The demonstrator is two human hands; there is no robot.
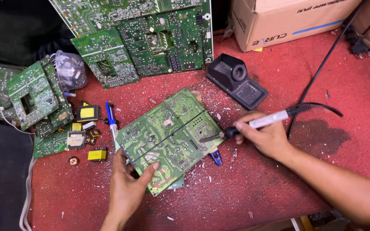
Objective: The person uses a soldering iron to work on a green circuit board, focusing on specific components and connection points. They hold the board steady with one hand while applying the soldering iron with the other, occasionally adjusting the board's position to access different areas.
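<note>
A green circuit board (170,137) lies solder side up on the red mat, tilted. My left hand (127,182) grips its near left edge, thumb on top. A soldering iron (258,123) with a white handle and black cable is held in my right hand (264,137). The iron's tip (204,139) touches the board's right part. A blue-handled tool (216,157) pokes out from under the board's right edge.
Several green circuit boards (150,38) lean at the back and lie stacked at the left (35,94). A black iron stand (236,80), a cardboard box (287,19), a blue desoldering pump (111,117) and yellow transformers (87,113) lie around. Solder bits litter the mat (245,188).
</note>
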